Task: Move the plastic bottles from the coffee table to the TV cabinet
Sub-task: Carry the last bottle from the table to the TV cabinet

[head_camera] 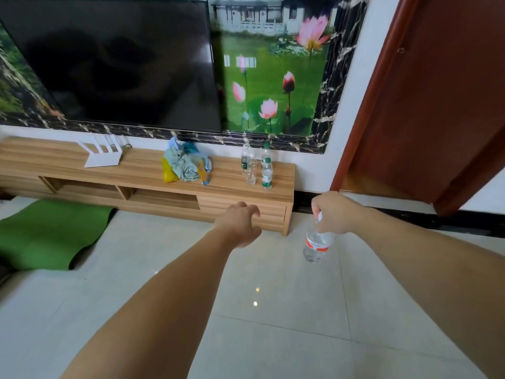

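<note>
My right hand (pixel 337 213) grips the neck of a clear plastic bottle with a red label (pixel 317 243), which hangs below it over the floor, right of the TV cabinet's end. My left hand (pixel 240 222) reaches forward with its fingers loosely apart and nothing in it, in front of the cabinet's drawer. The low wooden TV cabinet (pixel 142 170) runs along the wall. Near its right end stand several plastic bottles: a green-labelled one in front (pixel 266 175), a clear one (pixel 250 172) beside it, and others behind (pixel 246 160). The coffee table is out of view.
A bundle of cloths and bags (pixel 185 166) lies mid-cabinet, and a white router (pixel 102 154) sits further left. A large TV (pixel 117 64) hangs above. A green mat (pixel 46 233) covers the floor at left. A brown door (pixel 442 105) stands open at right.
</note>
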The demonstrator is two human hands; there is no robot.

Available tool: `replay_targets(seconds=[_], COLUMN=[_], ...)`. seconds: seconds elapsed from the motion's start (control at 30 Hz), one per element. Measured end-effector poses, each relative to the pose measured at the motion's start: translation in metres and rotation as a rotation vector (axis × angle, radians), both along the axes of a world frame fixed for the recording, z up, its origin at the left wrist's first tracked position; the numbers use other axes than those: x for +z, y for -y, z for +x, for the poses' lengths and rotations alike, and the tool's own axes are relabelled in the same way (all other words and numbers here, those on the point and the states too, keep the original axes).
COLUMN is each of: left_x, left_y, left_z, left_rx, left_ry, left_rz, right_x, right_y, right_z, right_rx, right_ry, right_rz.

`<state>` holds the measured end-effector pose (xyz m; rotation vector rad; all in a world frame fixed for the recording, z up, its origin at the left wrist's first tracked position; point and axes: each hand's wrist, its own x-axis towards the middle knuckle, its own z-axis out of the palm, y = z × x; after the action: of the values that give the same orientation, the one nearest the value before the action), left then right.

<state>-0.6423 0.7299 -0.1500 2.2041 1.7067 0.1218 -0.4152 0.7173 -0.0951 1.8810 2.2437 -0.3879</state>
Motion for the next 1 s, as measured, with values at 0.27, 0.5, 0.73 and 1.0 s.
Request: replay_targets(seconds=[0.27, 0.5, 0.73, 1.0], left_x=[-0.007, -0.015, -0.009, -0.017], left_y=[-0.095, -0.19, -0.285, -0.362], left_z=[0.034, 0.077, 0.133, 0.171], left_rx=[-0.013, 0.039, 0.104, 0.112], left_ry=[0.02, -0.053, -0.101, -0.09], left_rz=[-0.041, -0.069, -0.072, -0.067], right_x=[-0.002, -0.026, -0.031, -0.036], right_y=[-0.1, -0.213, -0.314, -0.394], right_z=[0.032, 0.078, 0.131, 0.164], right_rx=[-0.041, -0.005, 0.036, 0.02], right_ry=[-0.067, -0.125, -0.13, -0.132], right_rz=[0.016, -0.112, -0.137, -0.112])
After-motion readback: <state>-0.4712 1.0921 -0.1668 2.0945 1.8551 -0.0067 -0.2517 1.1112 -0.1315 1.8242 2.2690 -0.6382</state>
